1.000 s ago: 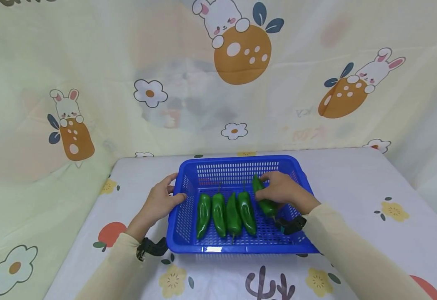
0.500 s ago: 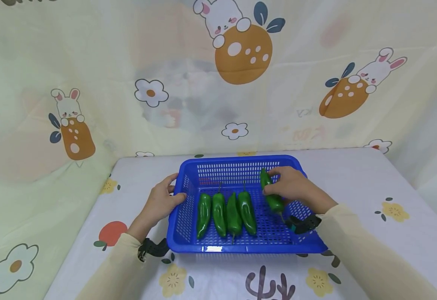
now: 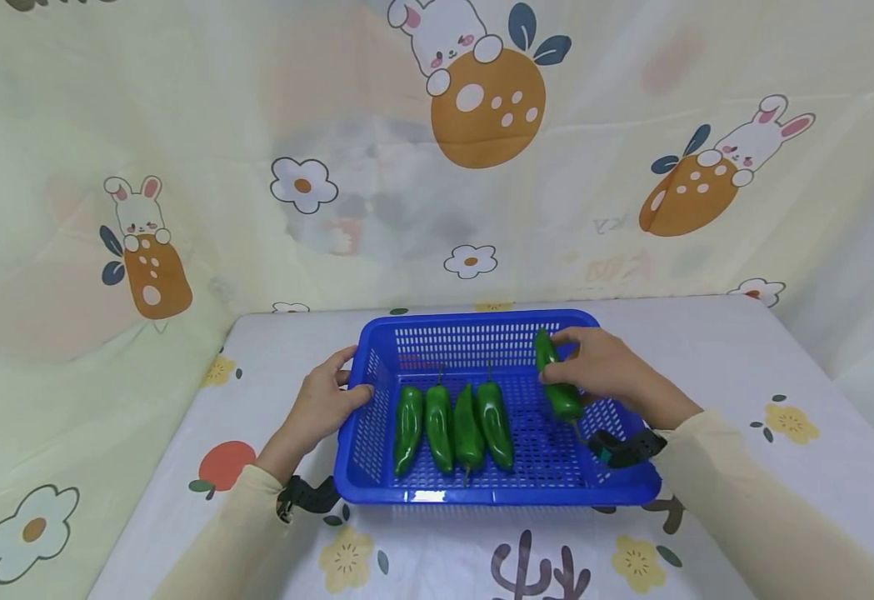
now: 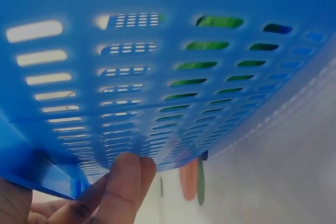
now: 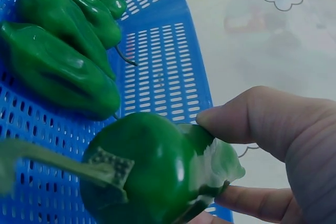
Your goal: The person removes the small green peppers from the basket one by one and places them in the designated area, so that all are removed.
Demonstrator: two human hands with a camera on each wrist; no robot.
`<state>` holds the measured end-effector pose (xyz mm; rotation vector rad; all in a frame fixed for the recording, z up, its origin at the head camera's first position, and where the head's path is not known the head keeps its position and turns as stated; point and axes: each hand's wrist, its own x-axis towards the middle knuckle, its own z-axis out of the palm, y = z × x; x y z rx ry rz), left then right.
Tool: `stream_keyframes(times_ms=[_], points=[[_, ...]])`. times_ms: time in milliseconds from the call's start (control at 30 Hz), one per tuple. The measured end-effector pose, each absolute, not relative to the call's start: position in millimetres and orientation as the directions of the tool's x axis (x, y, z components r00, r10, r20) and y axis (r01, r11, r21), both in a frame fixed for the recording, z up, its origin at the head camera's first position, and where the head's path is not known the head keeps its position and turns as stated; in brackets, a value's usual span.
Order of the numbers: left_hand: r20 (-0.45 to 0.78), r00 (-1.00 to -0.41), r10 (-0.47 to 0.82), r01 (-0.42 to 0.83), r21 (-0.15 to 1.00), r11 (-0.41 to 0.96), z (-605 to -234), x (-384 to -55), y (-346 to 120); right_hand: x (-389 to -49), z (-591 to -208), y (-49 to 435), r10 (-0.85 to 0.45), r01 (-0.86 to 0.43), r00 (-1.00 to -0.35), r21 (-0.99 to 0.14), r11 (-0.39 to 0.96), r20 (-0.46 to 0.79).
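Observation:
A blue plastic basket [image 3: 526,497] with slotted walls stands on the table. My left hand [image 3: 324,398] grips its left rim, the thumb over the edge and the fingers against the outer wall, as the left wrist view also shows. My right hand [image 3: 605,365] holds a long green pepper [image 3: 562,400] above the basket's right part. In the right wrist view this pepper [image 5: 142,166] points its stem at the camera, pinched between thumb and fingers. Several more glossy green peppers [image 3: 468,429] lie side by side in the basket's left and middle.
A white patterned cloth [image 3: 714,375] covers the table. Behind it hangs a pale curtain [image 3: 377,275] printed with rabbits and flowers. Each wrist wears a black strap, and the right one [image 3: 626,448] hangs over the basket's right side.
My right hand has moved right and slightly away from me with the green pepper, widening the gap to the other peppers. My left hand keeps its grip on the rim.

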<state>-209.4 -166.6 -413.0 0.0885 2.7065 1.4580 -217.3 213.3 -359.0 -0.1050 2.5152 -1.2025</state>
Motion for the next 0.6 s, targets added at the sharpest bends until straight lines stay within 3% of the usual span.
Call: stream_keyframes(times_ms=[600], points=[[-0.040,-0.997,0.069,0.005,0.831,0.556,-412.5,-208.0,-164.5,-209.6,-344.4,230.5,-0.210,0.048,-0.948,-0.759,0.649,-0.240]])
